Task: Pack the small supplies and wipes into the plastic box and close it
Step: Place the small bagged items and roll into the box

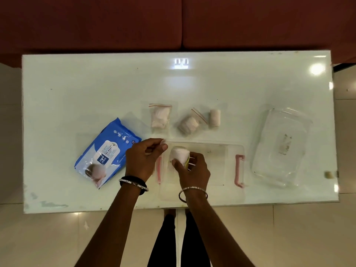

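Observation:
A clear plastic box (215, 162) with pink latches lies open near the table's front edge. My right hand (194, 168) holds a white roll (179, 155) over the box's left part. My left hand (143, 157) pinches the box's far left corner. A blue wet wipes pack (106, 151) lies to the left of the box. Behind the box lie two small zip bags (160, 117) (190, 122) of pale supplies and a beige bandage roll (214, 118). The clear lid (281, 147) rests to the right of the box.
The white glass table (96, 83) has a dark red sofa (173, 22) behind it. A small tan object (329, 174) sits at the table's right edge. My legs show below the front edge on a tiled floor.

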Motion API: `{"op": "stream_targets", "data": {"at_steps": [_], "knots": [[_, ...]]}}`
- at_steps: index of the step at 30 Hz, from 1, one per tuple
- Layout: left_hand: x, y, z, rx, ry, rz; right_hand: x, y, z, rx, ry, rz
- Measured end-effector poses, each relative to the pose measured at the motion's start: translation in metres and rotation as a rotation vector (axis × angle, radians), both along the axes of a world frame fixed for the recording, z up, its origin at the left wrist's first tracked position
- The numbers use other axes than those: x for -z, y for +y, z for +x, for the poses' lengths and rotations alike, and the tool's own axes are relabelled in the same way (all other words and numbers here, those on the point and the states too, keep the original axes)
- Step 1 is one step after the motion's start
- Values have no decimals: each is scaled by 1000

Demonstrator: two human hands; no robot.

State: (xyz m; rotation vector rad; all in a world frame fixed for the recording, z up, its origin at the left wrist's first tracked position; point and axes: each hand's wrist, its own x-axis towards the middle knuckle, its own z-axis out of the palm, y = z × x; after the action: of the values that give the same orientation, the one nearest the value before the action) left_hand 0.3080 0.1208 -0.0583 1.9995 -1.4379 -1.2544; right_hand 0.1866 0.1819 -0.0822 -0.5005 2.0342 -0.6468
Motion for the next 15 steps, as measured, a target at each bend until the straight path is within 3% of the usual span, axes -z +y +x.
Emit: {"op": "stream_targets", "data": {"at_steps": [9, 15], "knots": [[6, -1, 4, -13, 41, 37, 13, -19, -1, -176, 85, 115], [17, -26, 5, -265, -39, 42, -30, -11, -34, -143, 171, 103]]}}
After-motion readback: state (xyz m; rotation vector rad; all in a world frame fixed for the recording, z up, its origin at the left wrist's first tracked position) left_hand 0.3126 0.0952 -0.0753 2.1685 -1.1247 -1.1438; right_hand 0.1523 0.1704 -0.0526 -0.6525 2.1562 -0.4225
